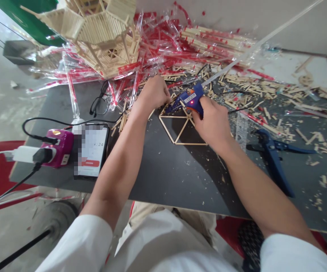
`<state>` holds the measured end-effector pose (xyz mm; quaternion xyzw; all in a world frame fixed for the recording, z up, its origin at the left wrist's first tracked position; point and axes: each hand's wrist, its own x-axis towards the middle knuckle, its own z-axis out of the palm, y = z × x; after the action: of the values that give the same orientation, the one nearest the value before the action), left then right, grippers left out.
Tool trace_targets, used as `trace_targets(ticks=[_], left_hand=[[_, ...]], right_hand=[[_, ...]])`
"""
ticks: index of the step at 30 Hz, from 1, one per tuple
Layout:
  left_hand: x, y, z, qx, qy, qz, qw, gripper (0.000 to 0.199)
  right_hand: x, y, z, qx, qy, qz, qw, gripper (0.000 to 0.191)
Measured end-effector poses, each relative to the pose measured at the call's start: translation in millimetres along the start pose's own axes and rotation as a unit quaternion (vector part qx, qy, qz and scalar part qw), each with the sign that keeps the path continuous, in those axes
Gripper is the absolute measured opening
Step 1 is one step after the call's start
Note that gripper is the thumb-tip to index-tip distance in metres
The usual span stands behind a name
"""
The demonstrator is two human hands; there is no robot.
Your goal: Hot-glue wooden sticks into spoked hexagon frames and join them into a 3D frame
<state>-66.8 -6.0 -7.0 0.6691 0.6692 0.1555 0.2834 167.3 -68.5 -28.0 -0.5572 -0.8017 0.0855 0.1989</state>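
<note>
My right hand (211, 122) was closed around the grip of a blue mini hot glue gun (193, 100), its red light lit and its nozzle angled left over the top of a hexagonal frame of thin wooden sticks (177, 128). A long translucent glue stick (254, 47) ran from the back of the gun toward the upper right. My left hand (152, 92) was curled down at the frame's upper edge, but I cannot tell whether it pinched a stick. The frame lay flat on the dark desk (163, 177), between my hands. Blue-handled pliers (272, 158) lay to the right among scattered wooden stick scraps (254, 85). To the left were black glasses (101, 100) and a phone (91, 151), beside a magenta plug adapter (58, 147). Beyond them, a wooden stick pagoda model (104, 41) sat on heaped red-and-clear plastic wrappers (158, 49).
</note>
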Motion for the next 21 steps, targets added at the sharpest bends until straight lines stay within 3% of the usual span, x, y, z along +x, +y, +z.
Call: trace_targets(ticks=[6, 21], left_hand=[[2.5, -2.0, -2.1, 0.004, -0.004, 0.022, 1.0, 0.022], [0.3, 2.9, -0.8, -0.027, -0.005, 0.003, 1.0, 0.002]], right_hand=[[0.1, 3.4, 1.6, -0.002, 0.0, -0.007, 1.0, 0.022], [0.1, 2.1, 5.2, -0.019, -0.002, 0.012, 1.0, 0.026]])
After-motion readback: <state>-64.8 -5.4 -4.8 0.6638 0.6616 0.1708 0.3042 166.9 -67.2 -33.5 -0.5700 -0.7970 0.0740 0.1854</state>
